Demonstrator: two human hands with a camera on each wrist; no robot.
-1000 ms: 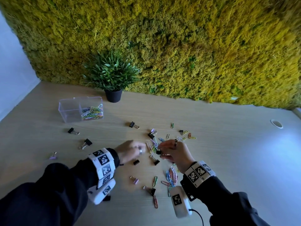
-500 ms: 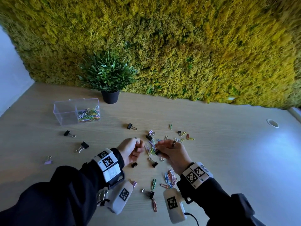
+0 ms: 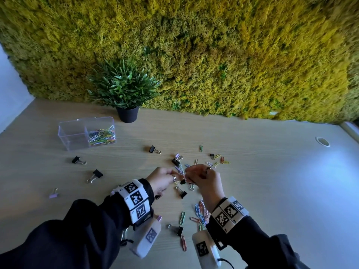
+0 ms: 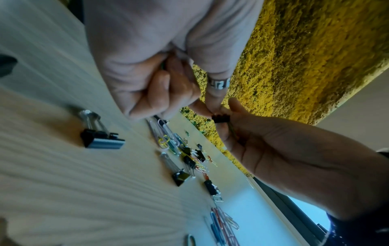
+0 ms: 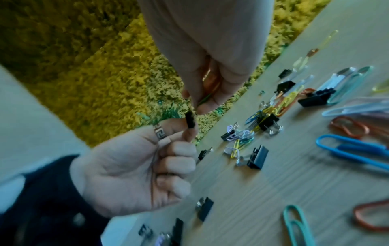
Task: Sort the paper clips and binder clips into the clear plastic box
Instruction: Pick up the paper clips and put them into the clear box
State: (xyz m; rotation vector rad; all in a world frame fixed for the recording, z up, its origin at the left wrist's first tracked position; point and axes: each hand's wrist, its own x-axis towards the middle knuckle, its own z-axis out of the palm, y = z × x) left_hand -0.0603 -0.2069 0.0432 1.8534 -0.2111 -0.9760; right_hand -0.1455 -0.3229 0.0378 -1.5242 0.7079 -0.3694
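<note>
Our left hand (image 5: 134,168) pinches a small black binder clip (image 5: 190,122) while our right hand (image 4: 284,149) pinches a paper clip, probably untangling them. The clear plastic box (image 3: 87,133) holds paper clips on one side only.

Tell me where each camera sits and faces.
Head: worn on the head, facing forward and down at the light wooden table and clear plastic box; left hand, right hand, black sleeves show.
Left wrist: worn there, looks along the left hand to the small black binder clip it pinches; right hand opposite.
Right wrist: worn there, looks along the right hand gripping coloured paper clips.
Shared: both wrist views show that clip.
</note>
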